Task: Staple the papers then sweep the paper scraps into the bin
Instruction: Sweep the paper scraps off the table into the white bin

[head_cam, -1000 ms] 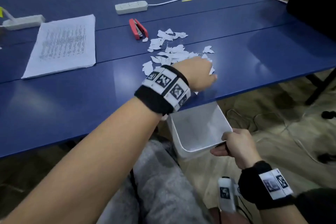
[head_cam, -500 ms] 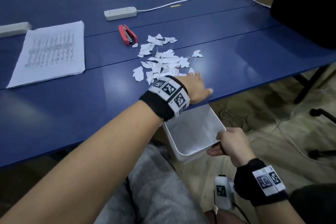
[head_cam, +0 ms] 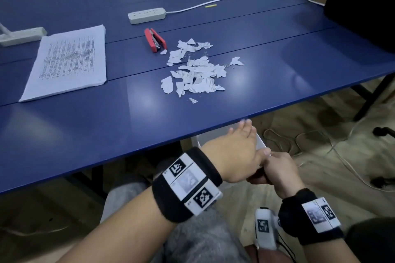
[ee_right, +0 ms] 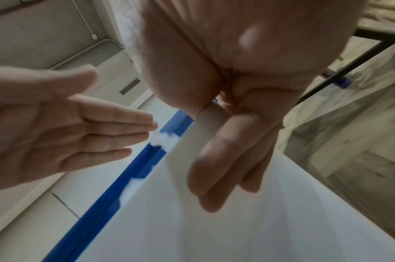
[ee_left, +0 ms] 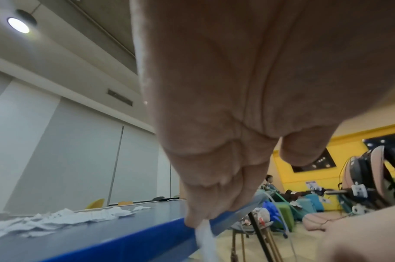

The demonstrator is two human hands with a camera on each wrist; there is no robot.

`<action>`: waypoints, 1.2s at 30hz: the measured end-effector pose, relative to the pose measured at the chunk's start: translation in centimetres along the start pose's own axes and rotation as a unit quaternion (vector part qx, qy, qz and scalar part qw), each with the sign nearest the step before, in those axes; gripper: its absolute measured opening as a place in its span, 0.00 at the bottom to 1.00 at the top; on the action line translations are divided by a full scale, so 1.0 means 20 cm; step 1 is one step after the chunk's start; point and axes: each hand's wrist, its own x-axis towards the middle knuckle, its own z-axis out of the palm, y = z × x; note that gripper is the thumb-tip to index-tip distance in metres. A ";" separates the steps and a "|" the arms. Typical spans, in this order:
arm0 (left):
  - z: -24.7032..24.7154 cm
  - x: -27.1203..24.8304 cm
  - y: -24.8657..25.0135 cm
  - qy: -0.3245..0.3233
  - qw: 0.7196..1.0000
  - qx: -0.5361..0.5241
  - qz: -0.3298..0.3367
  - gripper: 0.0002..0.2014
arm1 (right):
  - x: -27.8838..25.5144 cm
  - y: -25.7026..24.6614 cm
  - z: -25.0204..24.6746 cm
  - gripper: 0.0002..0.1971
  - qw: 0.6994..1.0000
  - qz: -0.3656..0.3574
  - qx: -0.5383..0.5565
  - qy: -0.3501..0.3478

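Note:
Torn white paper scraps (head_cam: pixel 196 70) lie in a loose pile on the blue table (head_cam: pixel 106 134), to the right of the red stapler (head_cam: pixel 155 39). The printed paper stack (head_cam: pixel 68 60) lies at the left. My left hand (head_cam: pixel 245 128) hangs just off the table's front edge with its fingers straight, palm over the white bin (head_cam: pixel 261 144). It hides most of the bin. Small scraps (ee_right: pixel 162 140) are falling past the edge, one (ee_left: pixel 205 235) just under my left fingertips. My right hand (head_cam: pixel 275 168) grips the bin's rim (ee_right: pixel 214 221) below the edge.
A white power strip (head_cam: pixel 147 15) with its cable lies behind the stapler, another (head_cam: pixel 21 35) at the far left. A black box (head_cam: pixel 367 2) stands at the table's right end. Cables (head_cam: pixel 299 141) trail on the floor under the right side.
My left hand has swept from the near side of the pile back over the table edge and now hangs above the bin. Some scraps came off the edge with it. The right hand kept holding the bin.

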 end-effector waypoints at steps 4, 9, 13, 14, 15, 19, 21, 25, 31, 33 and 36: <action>-0.08 -0.01 0.00 -0.010 1.000 0.006 0.009 0.33 | 0.01 0.02 -0.01 0.12 1.000 0.001 0.000 0.001; -0.44 0.16 -0.29 0.117 0.986 0.021 -0.119 0.29 | 0.04 0.01 0.00 0.10 1.000 0.017 0.002 -0.006; -0.52 0.21 -0.53 0.073 0.965 0.044 -0.247 0.30 | 0.05 -0.01 -0.01 0.10 1.000 0.011 -0.008 -0.009; -0.49 0.21 -0.53 0.062 0.967 0.034 -0.244 0.30 | 0.05 -0.01 -0.01 0.10 1.000 0.008 -0.010 -0.009; -0.46 0.21 -0.52 0.049 0.972 0.026 -0.229 0.30 | 0.05 -0.01 -0.01 0.11 1.000 0.007 -0.009 -0.010; -0.35 0.16 -0.42 0.005 0.981 0.036 -0.188 0.31 | 0.05 0.00 -0.01 0.11 1.000 0.005 -0.010 -0.018; -0.32 0.14 -0.37 0.002 0.985 0.043 -0.167 0.31 | 0.04 0.01 -0.01 0.11 1.000 0.005 -0.010 -0.017; -0.23 0.08 -0.28 -0.007 0.991 0.046 -0.125 0.32 | 0.03 0.02 -0.01 0.12 1.000 0.004 -0.008 -0.019; -0.15 0.02 -0.20 -0.019 0.994 0.045 -0.094 0.32 | 0.02 0.01 -0.02 0.12 1.000 -0.003 -0.005 -0.020; -0.13 0.00 -0.18 -0.021 0.996 0.040 -0.083 0.32 | 0.01 0.00 -0.02 0.12 1.000 -0.005 -0.007 -0.018; -0.10 -0.02 -0.15 -0.026 0.997 0.032 -0.072 0.32 | 0.01 0.00 -0.02 0.13 1.000 -0.006 -0.010 -0.015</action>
